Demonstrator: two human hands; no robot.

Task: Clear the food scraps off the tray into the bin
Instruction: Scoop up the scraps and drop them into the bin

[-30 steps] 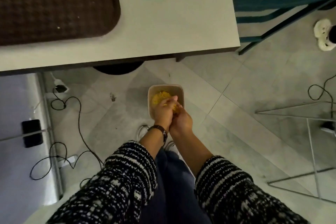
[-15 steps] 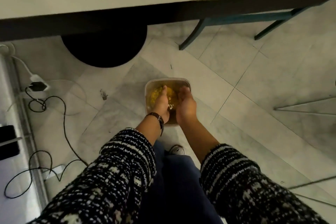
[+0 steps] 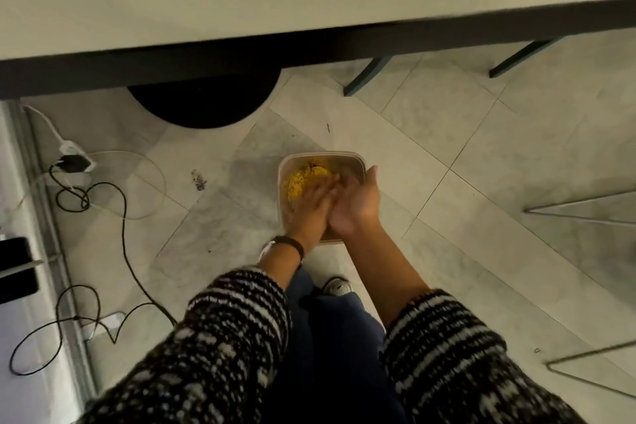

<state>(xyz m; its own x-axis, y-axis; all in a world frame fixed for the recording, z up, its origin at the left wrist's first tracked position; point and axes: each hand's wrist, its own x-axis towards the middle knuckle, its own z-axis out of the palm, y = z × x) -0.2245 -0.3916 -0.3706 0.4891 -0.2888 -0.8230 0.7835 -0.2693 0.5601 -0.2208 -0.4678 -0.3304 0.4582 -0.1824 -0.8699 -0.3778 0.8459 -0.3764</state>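
Bin: square tan plastic bin [image 3: 358, 162] holds yellow food scraps [image 3: 298, 184].
Hands: left hand [image 3: 309, 208] and right hand [image 3: 356, 205] flat, touching, over it.

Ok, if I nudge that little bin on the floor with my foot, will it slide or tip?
Probably slide: the bin is square and sits flat on smooth tile. It is likely light too, with only a small heap of yellow scraps inside. Its thin rim may flex if gripped by one side.
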